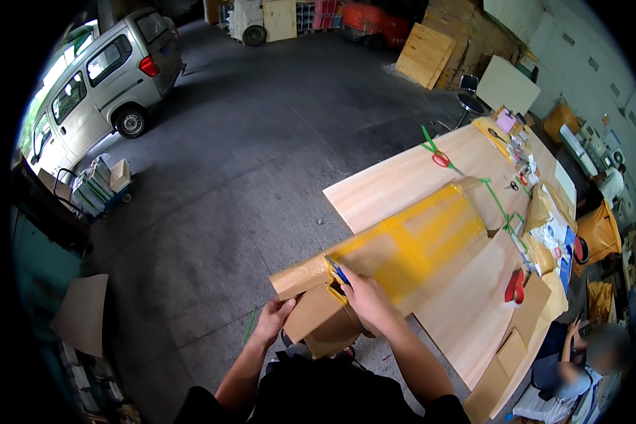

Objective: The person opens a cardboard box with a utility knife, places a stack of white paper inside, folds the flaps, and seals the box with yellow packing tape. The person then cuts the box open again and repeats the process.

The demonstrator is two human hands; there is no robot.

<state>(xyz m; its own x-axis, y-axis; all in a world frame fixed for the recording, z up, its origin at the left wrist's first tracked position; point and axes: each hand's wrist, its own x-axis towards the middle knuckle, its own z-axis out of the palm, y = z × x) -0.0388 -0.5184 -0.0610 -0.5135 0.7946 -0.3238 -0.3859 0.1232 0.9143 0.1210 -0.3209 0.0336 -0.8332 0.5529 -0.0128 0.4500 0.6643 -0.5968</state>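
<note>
A long cardboard box (360, 244) lies across the near side of a plywood table, with wide yellow tape (431, 237) along its top. Its near end sticks out past the table edge toward me, and a brown flap (318, 311) hangs there. My left hand (272, 320) is closed on the left edge of this flap, thumb on top. In my right hand (364, 300) is a blue utility knife (338, 273), its tip at the yellow tape on the box's end. The fingers under the knife are partly hidden.
Red-handled scissors (440, 159), green strapping (498, 198) and a red tape dispenser (515, 288) lie on the plywood table (374, 184). A seated person (569, 371) is at the lower right. A silver van (109, 71) and a loaded cart (106, 187) stand at the left.
</note>
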